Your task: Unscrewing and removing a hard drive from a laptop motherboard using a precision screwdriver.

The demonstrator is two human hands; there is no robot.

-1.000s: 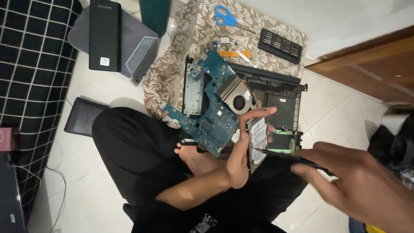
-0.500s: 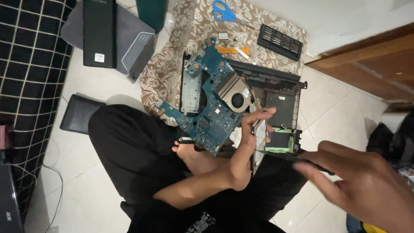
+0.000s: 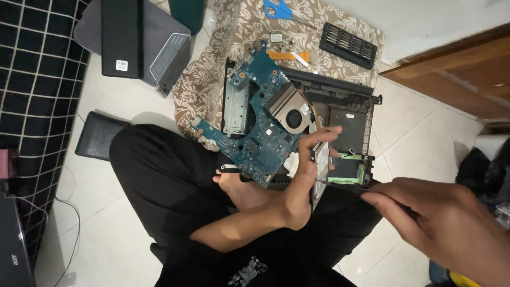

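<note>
Left hand: the left hand (image 3: 297,186) stands edge-up over the lap, fingers curled around a thin silver rectangular drive (image 3: 319,162), which it holds on its edge.
Right hand: the right hand (image 3: 441,223) comes in from the lower right, fingers pinched narrow on a slim dark screwdriver (image 3: 342,184).
Tool axis: the screwdriver lies nearly level, its shaft running leftward from the right fingers to the drive's lower side face; the tip looks to be at or just beside it, but contact is too small to tell.
Drive axis: the long side runs up and away from the person, tilted slightly right.
Nearer hand: the left, already gripping the drive; the right reaches it only through the tool.
Surroundings: a blue circuit board with a copper fan (image 3: 265,122) lies just left of the drive, over an open black plastic laptop base (image 3: 348,93) on a brown floral cloth (image 3: 239,26).
</note>
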